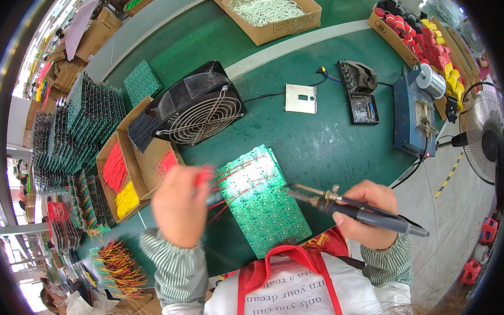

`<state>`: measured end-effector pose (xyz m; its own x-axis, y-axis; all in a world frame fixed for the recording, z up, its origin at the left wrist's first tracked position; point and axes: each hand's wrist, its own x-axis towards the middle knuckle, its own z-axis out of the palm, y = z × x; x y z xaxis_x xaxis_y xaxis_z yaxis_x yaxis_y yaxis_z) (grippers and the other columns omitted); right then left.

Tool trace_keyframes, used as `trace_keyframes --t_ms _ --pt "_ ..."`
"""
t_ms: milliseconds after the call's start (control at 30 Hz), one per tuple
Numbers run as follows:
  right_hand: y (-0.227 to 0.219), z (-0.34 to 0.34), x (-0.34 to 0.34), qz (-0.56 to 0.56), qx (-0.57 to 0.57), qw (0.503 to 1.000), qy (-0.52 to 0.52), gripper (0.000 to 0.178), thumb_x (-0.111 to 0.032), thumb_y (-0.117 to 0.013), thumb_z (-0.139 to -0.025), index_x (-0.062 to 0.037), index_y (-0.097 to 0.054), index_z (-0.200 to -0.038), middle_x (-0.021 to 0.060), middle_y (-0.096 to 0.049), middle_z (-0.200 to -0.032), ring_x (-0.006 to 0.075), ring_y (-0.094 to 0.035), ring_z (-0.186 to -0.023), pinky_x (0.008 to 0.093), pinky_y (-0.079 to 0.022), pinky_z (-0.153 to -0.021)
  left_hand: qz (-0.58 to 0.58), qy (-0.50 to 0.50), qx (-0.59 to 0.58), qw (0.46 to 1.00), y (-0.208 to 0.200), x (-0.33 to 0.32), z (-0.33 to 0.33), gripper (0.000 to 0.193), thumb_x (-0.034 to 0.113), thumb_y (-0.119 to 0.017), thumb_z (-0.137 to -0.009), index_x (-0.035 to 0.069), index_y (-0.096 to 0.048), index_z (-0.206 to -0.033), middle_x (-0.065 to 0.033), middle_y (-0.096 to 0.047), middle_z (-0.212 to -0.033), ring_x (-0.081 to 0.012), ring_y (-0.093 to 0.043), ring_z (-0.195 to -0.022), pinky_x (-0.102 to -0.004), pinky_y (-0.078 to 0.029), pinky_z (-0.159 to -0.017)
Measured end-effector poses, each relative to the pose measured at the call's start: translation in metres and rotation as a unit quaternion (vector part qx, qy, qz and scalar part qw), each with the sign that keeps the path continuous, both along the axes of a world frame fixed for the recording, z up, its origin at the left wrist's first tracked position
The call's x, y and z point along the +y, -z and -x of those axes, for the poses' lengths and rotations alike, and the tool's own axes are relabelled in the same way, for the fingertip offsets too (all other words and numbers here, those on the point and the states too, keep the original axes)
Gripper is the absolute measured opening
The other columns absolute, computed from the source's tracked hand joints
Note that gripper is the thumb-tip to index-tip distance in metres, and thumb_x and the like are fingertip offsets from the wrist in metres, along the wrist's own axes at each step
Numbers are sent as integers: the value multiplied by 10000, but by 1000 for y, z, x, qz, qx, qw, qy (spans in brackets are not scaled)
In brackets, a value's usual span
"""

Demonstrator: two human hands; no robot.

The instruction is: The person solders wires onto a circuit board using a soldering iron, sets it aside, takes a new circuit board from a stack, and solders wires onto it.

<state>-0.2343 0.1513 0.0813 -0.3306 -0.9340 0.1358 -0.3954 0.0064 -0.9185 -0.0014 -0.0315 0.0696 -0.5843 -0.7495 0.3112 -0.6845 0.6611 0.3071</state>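
Note:
A green circuit board panel (266, 213) lies on the green table in front of me, apparently with another beneath its upper right edge. Several thin red wires (242, 197) cross its upper left part and stick out past its left edge. My left hand (178, 205) is beside that edge, blurred by motion, its fingers closed with red wires at the fingertips. In my right hand (369, 211) is a soldering iron (366, 216) with a thin metal feed tube clamped along it. The iron's tip points left at the board's right edge.
A black fan (198, 108) stands behind a cardboard box (146, 179) of red, yellow and black wires. Stacked circuit boards (95, 116) fill the left. A blue soldering unit (411, 118) with a solder spool (430, 81), a black tray (364, 108) and a metal plate (300, 98) lie beyond.

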Motion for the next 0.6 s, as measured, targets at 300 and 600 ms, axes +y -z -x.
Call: trace_keyframes --t_ms 300,600 --pt "11 -36 -12 2 -56 994 -92 158 -61 -708 -691 -26 -583 -780 34 -586 -577 120 -576 -476 244 -434 -462 -303 66 104 945 21 45 -27 103 43 -691 -762 -16 -618 -804 -71 -560 -722 -143 -517 -572 -246 -413 -511" --pt "16 -44 -17 -17 -69 993 -93 171 -69 -707 -699 -20 -572 -793 40 -590 -577 116 -567 -471 243 -426 -456 -327 78 68 939 22 39 -25 102 75 -679 -772 1 -614 -798 -99 -582 -756 -239 -578 -634 -320 -458 -558"
